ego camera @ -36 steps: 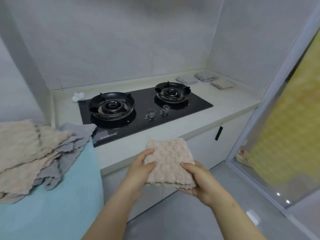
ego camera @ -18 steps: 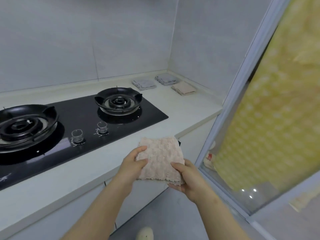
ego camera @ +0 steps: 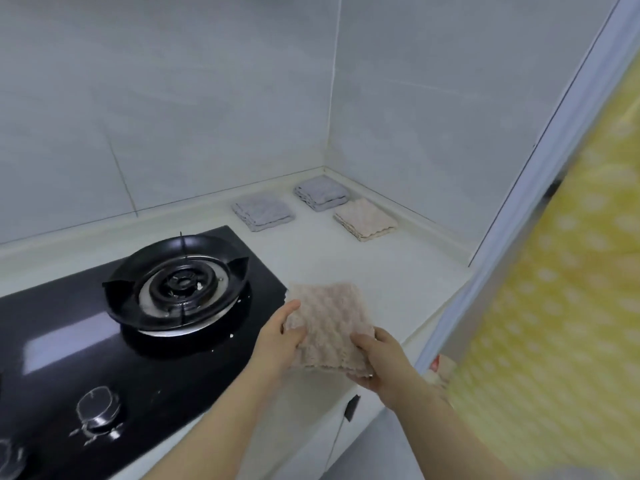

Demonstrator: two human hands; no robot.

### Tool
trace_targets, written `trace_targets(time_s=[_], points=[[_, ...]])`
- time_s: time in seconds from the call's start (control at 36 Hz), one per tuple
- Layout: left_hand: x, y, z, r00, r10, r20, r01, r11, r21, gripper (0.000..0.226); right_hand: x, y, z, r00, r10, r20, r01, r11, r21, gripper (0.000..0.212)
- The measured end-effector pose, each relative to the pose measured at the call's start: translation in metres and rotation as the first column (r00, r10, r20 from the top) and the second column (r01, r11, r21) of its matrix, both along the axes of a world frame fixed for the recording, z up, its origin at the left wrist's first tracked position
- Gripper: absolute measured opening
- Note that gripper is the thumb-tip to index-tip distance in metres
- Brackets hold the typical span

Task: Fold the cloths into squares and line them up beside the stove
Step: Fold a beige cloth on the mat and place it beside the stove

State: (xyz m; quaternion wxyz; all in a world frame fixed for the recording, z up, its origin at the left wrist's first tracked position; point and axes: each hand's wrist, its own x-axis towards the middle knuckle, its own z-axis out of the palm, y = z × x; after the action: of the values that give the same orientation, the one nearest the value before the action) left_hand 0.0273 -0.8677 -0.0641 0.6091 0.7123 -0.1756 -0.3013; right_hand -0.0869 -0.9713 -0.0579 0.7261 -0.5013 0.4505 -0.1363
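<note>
Vs 0.5 s ago the view is nearer the right end of the tabletop (ego camera: 381,271), one burner of the stove (ego camera: 69,341) showing. The folded pink cloth (ego camera: 329,320), then off the front edge, is now over the tabletop just right of the stove, left hand (ego camera: 277,337) & right hand (ego camera: 384,362) each w/ grip closed on a near corner. Near the back corner lie, folded, a left grey cloth (ego camera: 263,213), a rear grey cloth (ego camera: 322,194) & a beige cloth (ego camera: 365,218).

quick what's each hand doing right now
left hand: grips the folded pink cloth at its left edge.
right hand: grips the same cloth at its near right corner.
</note>
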Motion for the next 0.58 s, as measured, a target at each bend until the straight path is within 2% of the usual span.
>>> trace_targets(time_s=[0.19, 0.33, 0.42, 0.58], points=[[0.046, -0.057, -0.025, 0.994, 0.051, -0.099, -0.042, 0.995, 0.093, 0.050, 0.056, -0.065, -0.028, 0.998, 0.035, -0.048, -0.036, 0.999, -0.031, 0.016], [0.073, -0.098, -0.035, 0.977, 0.174, -0.123, -0.157, 0.978, 0.135, 0.050, 0.094, -0.120, -0.042, 0.994, 0.061, -0.090, -0.068, 0.995, -0.067, 0.007], [0.087, -0.123, -0.036, 0.958, 0.256, -0.126, -0.237, 0.960, 0.148, 0.050, 0.119, -0.152, -0.047, 0.981, 0.109, -0.158, -0.130, 0.983, -0.133, 0.022], [0.121, -0.163, -0.040, 0.897, 0.414, -0.152, -0.386, 0.904, 0.186, 0.051, 0.167, -0.199, -0.048, 0.952, 0.254, -0.171, -0.282, 0.946, -0.162, 0.019]])
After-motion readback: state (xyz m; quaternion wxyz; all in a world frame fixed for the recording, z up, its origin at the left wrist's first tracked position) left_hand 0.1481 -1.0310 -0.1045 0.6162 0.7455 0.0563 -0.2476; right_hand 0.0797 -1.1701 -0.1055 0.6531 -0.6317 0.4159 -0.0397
